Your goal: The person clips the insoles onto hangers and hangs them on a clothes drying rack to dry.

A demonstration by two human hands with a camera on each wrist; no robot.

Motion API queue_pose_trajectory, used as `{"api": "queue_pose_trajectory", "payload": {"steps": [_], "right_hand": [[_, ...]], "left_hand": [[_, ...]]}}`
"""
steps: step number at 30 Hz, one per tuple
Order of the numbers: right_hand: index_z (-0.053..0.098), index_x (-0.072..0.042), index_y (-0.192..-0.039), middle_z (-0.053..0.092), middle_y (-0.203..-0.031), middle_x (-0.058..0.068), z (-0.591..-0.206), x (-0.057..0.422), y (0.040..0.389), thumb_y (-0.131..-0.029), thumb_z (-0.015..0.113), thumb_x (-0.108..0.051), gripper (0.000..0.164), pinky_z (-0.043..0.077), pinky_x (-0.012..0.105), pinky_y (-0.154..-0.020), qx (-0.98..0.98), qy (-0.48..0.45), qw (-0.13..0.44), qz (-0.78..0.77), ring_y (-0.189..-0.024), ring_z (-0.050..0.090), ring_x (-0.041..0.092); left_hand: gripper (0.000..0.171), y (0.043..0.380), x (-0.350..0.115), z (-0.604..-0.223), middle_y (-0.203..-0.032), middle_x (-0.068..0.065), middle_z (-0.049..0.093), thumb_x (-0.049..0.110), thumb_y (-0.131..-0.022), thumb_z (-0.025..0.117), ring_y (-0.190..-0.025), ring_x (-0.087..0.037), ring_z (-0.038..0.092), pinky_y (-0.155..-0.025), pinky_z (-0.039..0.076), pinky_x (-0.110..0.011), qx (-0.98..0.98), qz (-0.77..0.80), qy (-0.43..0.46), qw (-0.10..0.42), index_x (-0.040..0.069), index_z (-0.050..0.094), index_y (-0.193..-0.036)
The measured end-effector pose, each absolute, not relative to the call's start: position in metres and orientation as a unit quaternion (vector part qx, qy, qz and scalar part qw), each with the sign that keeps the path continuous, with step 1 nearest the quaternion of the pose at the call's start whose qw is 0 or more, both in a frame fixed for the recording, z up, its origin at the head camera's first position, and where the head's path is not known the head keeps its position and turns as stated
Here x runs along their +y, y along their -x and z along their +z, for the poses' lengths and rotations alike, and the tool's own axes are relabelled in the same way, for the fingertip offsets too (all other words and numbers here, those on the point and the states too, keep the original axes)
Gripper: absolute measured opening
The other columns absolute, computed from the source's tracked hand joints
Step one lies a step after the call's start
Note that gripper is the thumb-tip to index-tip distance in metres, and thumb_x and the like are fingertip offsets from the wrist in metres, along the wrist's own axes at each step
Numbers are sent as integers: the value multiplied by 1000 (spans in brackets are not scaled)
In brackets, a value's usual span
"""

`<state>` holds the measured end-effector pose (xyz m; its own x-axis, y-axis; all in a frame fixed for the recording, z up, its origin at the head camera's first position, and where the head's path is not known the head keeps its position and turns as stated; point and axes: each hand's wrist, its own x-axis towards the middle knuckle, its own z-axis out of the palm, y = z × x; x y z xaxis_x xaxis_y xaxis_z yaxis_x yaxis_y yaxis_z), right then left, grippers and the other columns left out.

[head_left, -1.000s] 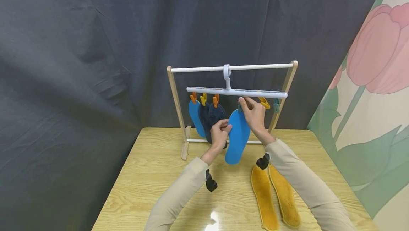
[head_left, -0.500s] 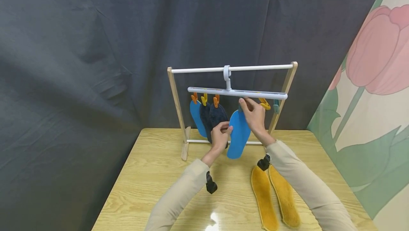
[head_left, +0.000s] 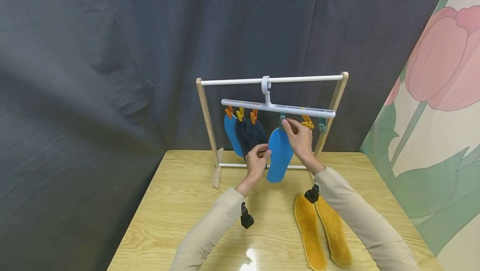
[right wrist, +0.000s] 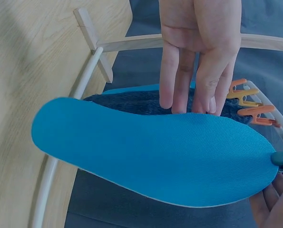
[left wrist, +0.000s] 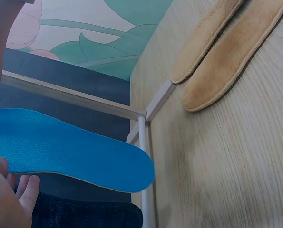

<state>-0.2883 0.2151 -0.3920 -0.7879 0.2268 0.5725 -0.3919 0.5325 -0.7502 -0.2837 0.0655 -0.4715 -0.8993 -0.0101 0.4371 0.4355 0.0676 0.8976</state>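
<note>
A blue insole [head_left: 280, 154] hangs from a teal clothespin [head_left: 282, 120] under the white hanger [head_left: 300, 110]. At the insole's left edge, my left hand [head_left: 256, 163] pinches it between thumb and fingers; those fingers [right wrist: 211, 90] reach behind it in the right wrist view. My right hand [head_left: 301, 138] holds the teal clothespin at the insole's top, its fingertips partly hidden. Left of it hang two dark fuzzy insoles [head_left: 257, 133] and another blue insole [head_left: 232, 133], from orange and yellow clothespins [head_left: 240, 114].
The hanger hooks onto the white rail of a wooden-legged rack [head_left: 207, 117]. Yellow [head_left: 307, 122] and teal [head_left: 322, 125] clothespins hang at its right end. Two tan-yellow fuzzy insoles [head_left: 310, 233] lie on the wooden table [head_left: 180, 221] at front right. A dark curtain [head_left: 112, 75] stands behind.
The held blue insole's lower end has risen. More of the teal clothespin shows above my right thumb. The hanger has tilted slightly, right end lower and left end higher.
</note>
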Motion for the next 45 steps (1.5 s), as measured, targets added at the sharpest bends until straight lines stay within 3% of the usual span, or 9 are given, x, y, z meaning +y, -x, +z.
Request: {"api": "queue_pose_trajectory", "payload": {"steps": [4,13,25,33,37,42,45], "right_hand": [[70,0,-120,72,-106,17,-396,218,287,-100,61,-32,39,51,32,-76,-818,-52,316,478,-93,68,29],[70,1,-118,72,-104,19,-404,221,286,-100,60,-34,40,53,43,-81,-827,-55,306,469,-94,69,31],[70,1,-118,72,-104,18,-418,227,283,-100,60,-34,40,51,32,-78,-826,-46,294,479,-94,69,30],[71,2,-114,73,-101,18,-424,234,284,-100,61,-32,39,47,19,-71,-825,-44,308,472,-89,69,30],[71,4,-114,72,-100,19,-425,236,283,-100,61,-31,39,45,13,-67,-823,-40,310,475,-87,69,30],[69,6,-114,71,-100,21,-426,239,282,-101,59,-31,41,44,12,-66,-823,-33,305,477,-87,67,30],[69,7,-114,71,-100,22,-429,241,282,-101,59,-30,40,44,13,-67,-825,-32,303,477,-87,66,31]], "left_hand": [[21,285,65,-475,-103,-17,71,-1,-92,68,-92,-34,70,-77,57,-31,-709,-670,147,164,-4,70,-113],[18,282,66,-487,-99,-15,71,1,-92,68,-85,-26,70,-69,55,-24,-715,-668,142,152,-5,71,-110],[21,274,69,-508,-99,-22,69,-3,-92,66,-85,-36,68,-71,59,-40,-704,-692,124,102,-9,68,-112],[22,258,71,-504,-102,-36,62,-10,-94,59,-92,-57,60,-77,52,-62,-678,-715,148,84,-19,61,-113],[20,258,72,-514,-101,-33,65,-10,-93,61,-89,-50,64,-76,54,-60,-682,-713,143,80,-18,63,-111],[18,264,72,-531,-99,-26,68,-5,-92,65,-81,-26,70,-70,59,-44,-696,-702,131,79,-11,68,-109],[18,265,72,-533,-99,-25,68,-5,-92,66,-81,-25,70,-69,60,-42,-692,-705,133,79,-11,68,-108]]}}
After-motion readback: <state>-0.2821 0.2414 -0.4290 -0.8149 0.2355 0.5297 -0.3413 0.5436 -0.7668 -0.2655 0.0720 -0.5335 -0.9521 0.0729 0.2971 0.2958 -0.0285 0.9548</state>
